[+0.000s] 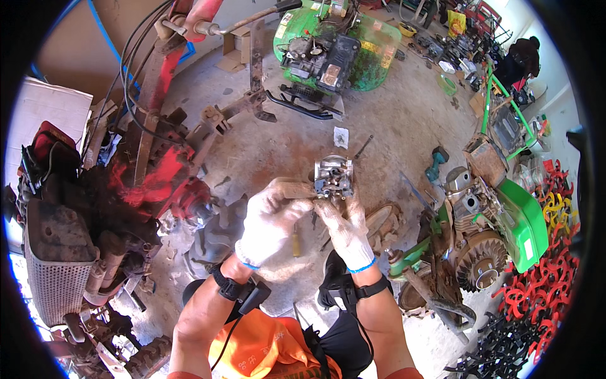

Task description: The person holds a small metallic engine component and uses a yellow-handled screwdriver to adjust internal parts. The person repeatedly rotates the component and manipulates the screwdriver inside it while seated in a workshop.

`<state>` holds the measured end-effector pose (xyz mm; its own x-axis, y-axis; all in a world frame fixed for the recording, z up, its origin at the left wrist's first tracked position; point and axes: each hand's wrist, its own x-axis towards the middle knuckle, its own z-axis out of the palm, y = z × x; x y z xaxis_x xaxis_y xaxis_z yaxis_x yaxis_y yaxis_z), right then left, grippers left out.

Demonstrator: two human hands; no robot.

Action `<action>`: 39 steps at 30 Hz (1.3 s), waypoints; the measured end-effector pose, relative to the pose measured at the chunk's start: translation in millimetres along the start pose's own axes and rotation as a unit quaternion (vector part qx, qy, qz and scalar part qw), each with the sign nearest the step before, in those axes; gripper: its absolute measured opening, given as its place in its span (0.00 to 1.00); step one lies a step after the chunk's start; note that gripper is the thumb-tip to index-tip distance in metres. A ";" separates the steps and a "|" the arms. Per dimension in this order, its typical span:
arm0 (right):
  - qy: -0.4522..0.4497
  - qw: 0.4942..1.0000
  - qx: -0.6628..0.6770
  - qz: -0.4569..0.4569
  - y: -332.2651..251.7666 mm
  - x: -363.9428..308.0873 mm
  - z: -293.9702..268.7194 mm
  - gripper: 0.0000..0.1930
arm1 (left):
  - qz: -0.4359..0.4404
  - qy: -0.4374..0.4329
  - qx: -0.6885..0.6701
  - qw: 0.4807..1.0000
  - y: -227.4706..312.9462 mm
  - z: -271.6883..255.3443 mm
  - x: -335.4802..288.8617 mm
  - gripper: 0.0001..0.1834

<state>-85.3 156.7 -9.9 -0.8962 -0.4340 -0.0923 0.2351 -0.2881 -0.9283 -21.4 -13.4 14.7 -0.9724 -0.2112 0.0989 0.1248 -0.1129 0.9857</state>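
Note:
A metal carburetor (333,175) is held up in front of me, above the floor. My right hand (346,230), in a white knit glove with a blue cuff, grips it from below with thumb and fingers. My left hand (271,218), gloved the same way, is closed with its fingertips pinched together at the carburetor's lower left side. Whatever lies between those left fingertips is too small or hidden to name. Beneath the hands, a yellow-handled tool (296,244) lies on the concrete floor.
Ahead stands a green machine with an engine (319,63). Rusty red machinery (148,170) crowds the left. At right are a bare engine (470,208), a green fender (522,227), a teal power tool (436,163) and heaped red curved blades (536,290). Another person (522,58) is far right.

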 end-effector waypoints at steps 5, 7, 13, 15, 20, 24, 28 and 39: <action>0.002 0.998 -0.040 -0.043 2.6 0.2 0.8 0.52 | -0.006 0.014 0.025 1.000 -1.9 2.4 -1.6 0.10; 0.018 0.998 -0.041 -0.035 3.4 1.4 0.0 0.53 | 0.000 0.020 0.048 0.999 -3.1 3.3 -1.6 0.10; -0.002 0.994 -0.082 -0.068 -0.2 0.6 -0.9 0.54 | -0.041 0.023 0.039 0.998 -3.5 2.5 -0.9 0.11; 0.006 0.995 -0.086 -0.056 -1.3 1.3 1.5 0.55 | -0.020 0.029 0.069 0.997 -2.2 2.2 -0.9 0.11; 0.016 0.994 -0.084 -0.074 -3.4 -1.0 5.4 0.56 | -0.005 0.023 0.112 0.993 0.3 2.1 -0.4 0.11; 0.011 0.990 -0.113 -0.088 -2.5 0.0 4.5 0.57 | -0.019 0.024 0.118 0.992 1.8 1.3 -0.2 0.10; -0.004 0.993 -0.071 -0.093 1.3 1.4 3.6 0.57 | 0.013 0.036 0.220 0.975 3.7 1.2 -0.5 0.08; -0.016 0.978 -0.157 -0.133 16.5 3.0 0.8 0.55 | 0.352 0.046 0.492 0.795 3.0 -6.2 4.6 0.18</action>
<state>-83.8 149.9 -25.2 -0.8968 -0.4065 0.1747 -0.1373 -0.1196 -0.9833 -24.3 -20.7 17.3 -0.7053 0.0400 0.7078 0.3740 0.8692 0.3235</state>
